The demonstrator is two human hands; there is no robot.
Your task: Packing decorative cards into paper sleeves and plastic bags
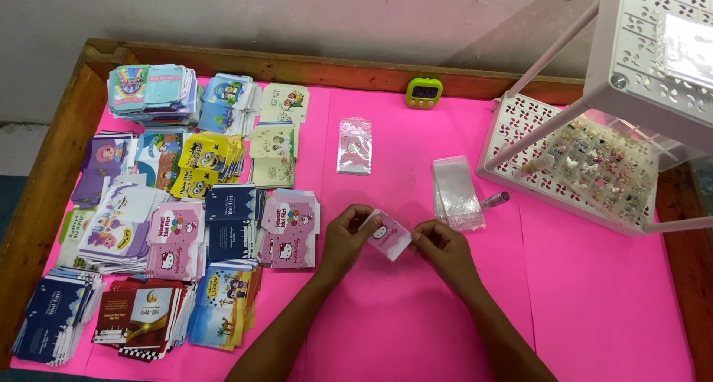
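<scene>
You are holding a small pink and white envelope over the middle of the pink desk, a little toward its near edge. Your left hand is pinching the envelope's left end with fingers closed on it, and your right hand is gripping its right end the same way; the envelope is tilting slightly between them. Off by the left edge, stacks of printed envelopes are lying in rows, reaching from the near left corner to the far left corner. Just beyond your right hand, a pile of clear plastic sleeves is resting on the desk, with a small tube-like item beside it that is too small to identify with confidence. Farther out, a sleeved pink packet is lying flat. A white perforated rack is standing at the far right corner, holding what seems to be a clear compartment box. A green timer is sitting by the far edge.
</scene>
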